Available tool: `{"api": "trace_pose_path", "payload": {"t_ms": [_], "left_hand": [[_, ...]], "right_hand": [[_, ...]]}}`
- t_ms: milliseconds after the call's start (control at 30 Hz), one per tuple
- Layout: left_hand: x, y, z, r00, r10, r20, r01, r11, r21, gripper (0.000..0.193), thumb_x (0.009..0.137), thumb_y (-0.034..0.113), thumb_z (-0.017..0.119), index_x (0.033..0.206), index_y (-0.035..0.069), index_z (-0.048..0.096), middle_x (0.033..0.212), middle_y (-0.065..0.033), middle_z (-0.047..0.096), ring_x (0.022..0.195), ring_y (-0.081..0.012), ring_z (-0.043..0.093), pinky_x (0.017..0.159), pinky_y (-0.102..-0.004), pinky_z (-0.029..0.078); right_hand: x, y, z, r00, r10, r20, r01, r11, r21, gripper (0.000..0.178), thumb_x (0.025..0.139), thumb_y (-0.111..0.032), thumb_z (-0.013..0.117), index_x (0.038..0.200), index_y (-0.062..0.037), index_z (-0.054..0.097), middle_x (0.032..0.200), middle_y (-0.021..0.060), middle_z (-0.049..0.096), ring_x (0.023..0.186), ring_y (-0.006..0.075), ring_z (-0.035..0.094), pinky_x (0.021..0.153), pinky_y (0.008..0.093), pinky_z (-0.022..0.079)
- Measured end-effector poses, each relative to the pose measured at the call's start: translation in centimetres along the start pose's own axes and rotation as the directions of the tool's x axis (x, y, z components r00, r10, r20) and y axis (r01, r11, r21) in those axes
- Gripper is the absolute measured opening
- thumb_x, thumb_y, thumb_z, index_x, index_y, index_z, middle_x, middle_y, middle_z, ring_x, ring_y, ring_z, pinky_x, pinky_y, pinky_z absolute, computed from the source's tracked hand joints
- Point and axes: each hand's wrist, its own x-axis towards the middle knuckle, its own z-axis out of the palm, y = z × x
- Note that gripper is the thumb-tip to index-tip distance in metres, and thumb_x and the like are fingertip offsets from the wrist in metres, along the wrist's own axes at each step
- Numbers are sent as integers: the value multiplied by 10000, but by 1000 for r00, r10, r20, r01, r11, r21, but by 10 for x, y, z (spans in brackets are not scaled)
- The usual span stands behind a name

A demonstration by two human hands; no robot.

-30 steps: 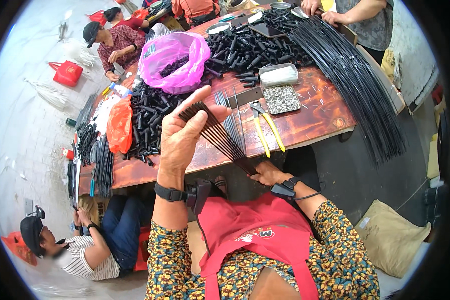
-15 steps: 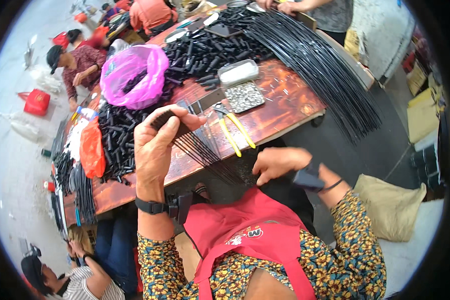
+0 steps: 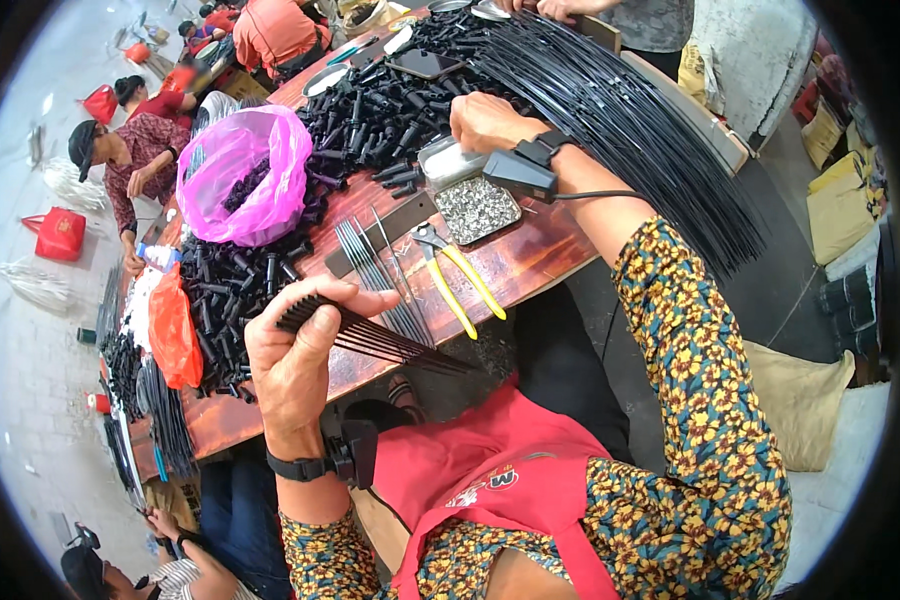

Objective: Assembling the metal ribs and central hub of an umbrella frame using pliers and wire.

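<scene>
My left hand (image 3: 292, 365) is closed around a fanned bundle of thin black rods (image 3: 395, 345), whose blunt ends stick up past my fingers while the thin ends point toward my apron. Over the table, my right hand (image 3: 495, 125) reaches to the near edge of a heap of short black tubular parts (image 3: 370, 110), beside a long sheaf of black rods (image 3: 610, 130). Its fingers curl down and their tips are hidden, so what they touch cannot be seen. Just below that hand are a clear tub with white contents (image 3: 445, 165) and a tray of small metal pieces (image 3: 478, 212).
Yellow-handled pliers (image 3: 455, 275) and grey metal rods (image 3: 375, 275) lie on the reddish wooden table (image 3: 540, 245). A pink plastic bag (image 3: 245, 175) and an orange bag (image 3: 175, 335) stand left. Other people work around the table; one person's hands (image 3: 555, 8) rest at the far end.
My right hand has moved from above my lap up and away to the heap on the table. My left hand keeps the rod bundle, slightly lower and further left.
</scene>
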Motion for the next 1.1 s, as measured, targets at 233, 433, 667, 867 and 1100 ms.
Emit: {"api": "trace_pose_path", "payload": {"t_ms": [233, 433, 667, 867, 1100], "left_hand": [[2, 3, -2, 999, -15, -40, 15, 1000, 7, 239, 932, 135, 596, 1061, -66, 599, 945, -212, 678, 941, -361, 669, 870, -474, 530], [6, 0, -2, 996, -38, -82, 38, 999, 2, 225, 933, 121, 589, 1071, -56, 600, 944, -190, 678, 928, -328, 675, 885, -443, 527], [7, 3, 2, 987, -94, -129, 94, 996, -8, 203, 950, 99, 540, 1084, -44, 588, 936, -163, 665, 940, -335, 673, 887, -443, 535], [6, -4, -4, 986, -105, -129, 98, 993, -60, 225, 964, 101, 522, 1125, -45, 583, 977, -170, 673, 971, -330, 668, 899, -430, 541], [3, -6, -4, 994, -71, -87, 67, 996, -50, 244, 964, 108, 527, 1141, -52, 581, 1009, -170, 668, 980, -319, 667, 898, -419, 544]], "right_hand": [[5, -3, 16, 988, -143, -56, 135, 983, -123, 92, 686, -49, 617, 722, 12, 677, 749, 239, 657, 766, 390, 662, 663, 468, 521], [-6, 21, 25, 971, -190, -144, 188, 982, -32, 117, 713, -86, 580, 708, -12, 670, 727, 243, 640, 729, 411, 650, 662, 493, 514], [-53, -55, -45, 966, -161, -203, 228, 900, 372, 102, 790, -99, 645, 822, -8, 674, 740, 135, 665, 696, 253, 658, 629, 335, 503], [-103, -138, -84, 747, -580, -327, 659, 711, 244, 132, 753, -102, 640, 871, -78, 694, 793, 147, 663, 745, 295, 659, 641, 400, 523], [-116, -160, -91, 784, -602, -150, 606, 795, -24, 303, 781, -88, 573, 1058, -192, 643, 721, 131, 632, 722, 326, 657, 616, 442, 516]]}}
